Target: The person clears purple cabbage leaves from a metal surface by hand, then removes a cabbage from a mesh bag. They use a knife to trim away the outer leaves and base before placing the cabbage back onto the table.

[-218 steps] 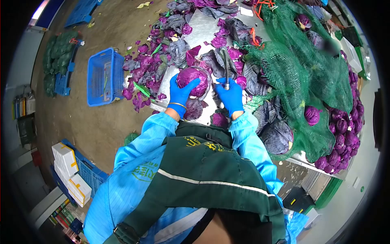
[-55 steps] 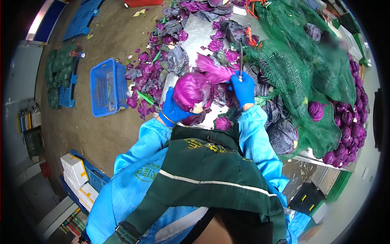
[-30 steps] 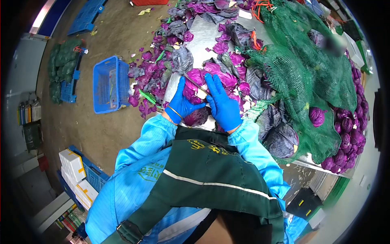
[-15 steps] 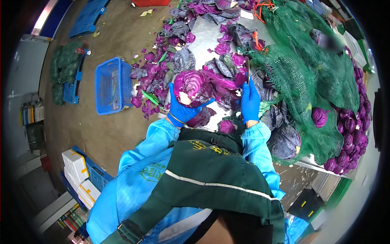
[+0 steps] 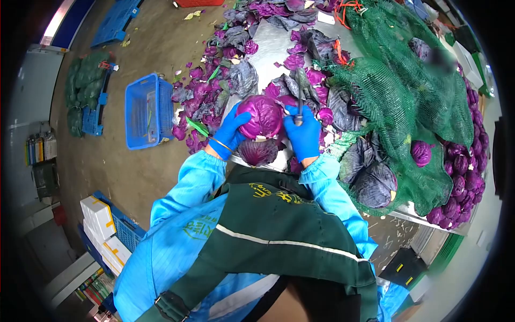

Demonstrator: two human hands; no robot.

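Observation:
A trimmed red cabbage (image 5: 261, 115) rests in my left hand (image 5: 229, 130), which is gloved in blue and curled around its left side. My right hand (image 5: 303, 134), also gloved, is closed on a knife (image 5: 299, 110) whose blade points away from me, just right of the cabbage. Below the cabbage, a loose purple leaf (image 5: 257, 152) lies at the table's near edge. Dark outer leaves (image 5: 300, 86) lie beyond the knife. An untrimmed cabbage (image 5: 375, 185) with dull outer leaves sits to the right of my right forearm.
Green mesh netting (image 5: 397, 102) covers much of the metal table's (image 5: 271, 43) right side. Past it, several trimmed cabbages (image 5: 466, 172) are heaped. Leaf scraps (image 5: 201, 96) pile along the left edge. A blue crate (image 5: 145, 142) stands on the floor at left.
My left hand has turned the cabbage, and its torn outer leaf has come away. My right hand and the knife have moved left, closer to the cabbage.

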